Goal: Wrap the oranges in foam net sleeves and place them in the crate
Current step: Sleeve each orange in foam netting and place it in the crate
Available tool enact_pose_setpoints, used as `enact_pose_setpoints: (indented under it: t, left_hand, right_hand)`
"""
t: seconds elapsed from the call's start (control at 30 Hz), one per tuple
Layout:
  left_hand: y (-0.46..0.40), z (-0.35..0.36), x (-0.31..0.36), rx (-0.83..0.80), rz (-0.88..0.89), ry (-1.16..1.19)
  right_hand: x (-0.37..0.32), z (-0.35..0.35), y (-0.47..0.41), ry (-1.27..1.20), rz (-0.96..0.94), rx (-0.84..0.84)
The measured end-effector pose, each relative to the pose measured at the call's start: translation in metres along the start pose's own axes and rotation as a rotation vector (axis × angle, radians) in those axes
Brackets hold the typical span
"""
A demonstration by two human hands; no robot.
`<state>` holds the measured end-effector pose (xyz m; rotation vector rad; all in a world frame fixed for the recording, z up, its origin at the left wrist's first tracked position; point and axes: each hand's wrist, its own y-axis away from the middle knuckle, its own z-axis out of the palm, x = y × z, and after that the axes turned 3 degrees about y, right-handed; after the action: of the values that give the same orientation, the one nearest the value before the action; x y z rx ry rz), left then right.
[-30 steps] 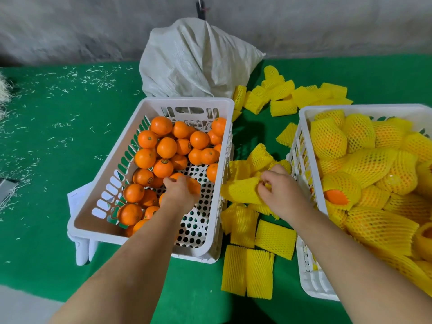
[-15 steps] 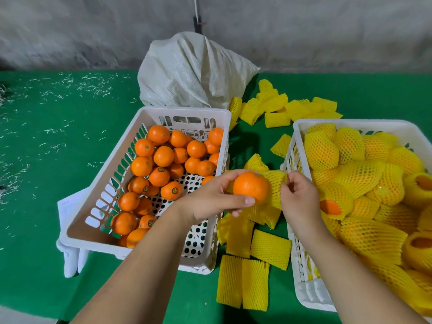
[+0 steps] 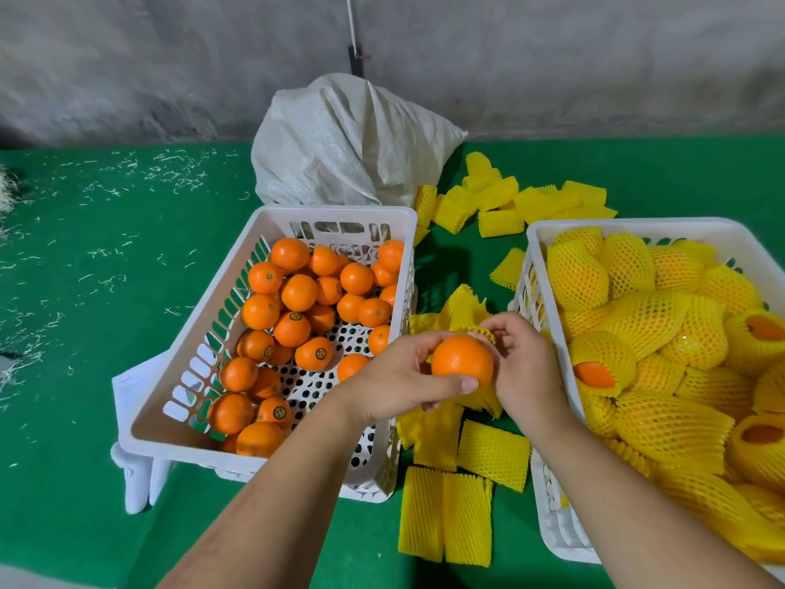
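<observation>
My left hand (image 3: 395,382) grips a bare orange (image 3: 462,361) between the two crates. Against the orange's far side my right hand (image 3: 524,367) pinches a yellow foam net sleeve (image 3: 484,333), most of it hidden behind the fruit. The left white crate (image 3: 187,346) holds several bare oranges (image 3: 297,293). The right white crate (image 3: 539,235) is heaped with wrapped oranges (image 3: 645,320).
Flat yellow sleeves lie on the green cloth between the crates (image 3: 446,520), with more at the back (image 3: 509,201). A white woven sack (image 3: 344,142) stands behind the left crate. White shreds litter the cloth at left (image 3: 97,257).
My left hand lifted an orange out of the left crate and brought it to the right. My right hand raised a sleeve from the pile to meet it.
</observation>
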<state>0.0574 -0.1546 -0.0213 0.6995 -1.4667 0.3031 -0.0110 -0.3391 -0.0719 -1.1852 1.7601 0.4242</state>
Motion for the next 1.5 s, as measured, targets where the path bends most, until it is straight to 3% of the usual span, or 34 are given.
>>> enact_pose_setpoints:
  t: [0.27,0.4,0.57,0.8,0.93,1.1,1.2,1.33,1.4,1.5]
  left_hand:
    - [0.001,0.01,-0.008,0.347,0.13,-0.003]
    - [-0.006,0.009,-0.002,0.277,0.065,0.073]
    - [-0.005,0.006,-0.01,0.203,0.151,-0.159]
    - [-0.007,0.009,-0.014,0.413,0.206,0.212]
    - [-0.009,0.014,-0.018,0.492,0.221,0.097]
    - [-0.009,0.01,-0.022,0.276,0.297,-0.108]
    - [-0.008,0.019,-0.021,0.333,0.329,-0.238]
    - [-0.01,0.022,-0.018,0.527,0.317,-0.308]
    - [-0.011,0.02,-0.017,0.628,0.257,-0.283]
    - [-0.007,0.018,-0.018,0.571,0.273,-0.206]
  right_hand:
    - [-0.008,-0.008,0.009,-0.074,-0.146,0.002]
    - [-0.01,-0.01,0.011,-0.01,-0.364,0.017]
    - [-0.008,-0.009,0.009,0.017,-0.304,0.025]
    - [-0.018,-0.007,0.015,0.134,-0.579,0.106]
    - [-0.02,-0.004,0.019,0.102,-0.431,0.066]
    - [-0.008,-0.003,0.014,0.024,-0.347,0.07]
    - [-0.005,-0.005,0.011,0.009,-0.3,0.127]
    - [-0.012,-0.008,0.011,0.023,-0.431,0.191]
    - [-0.015,-0.008,0.014,0.021,-0.479,0.134]
    - [-0.02,-0.005,0.019,0.002,-0.365,-0.002]
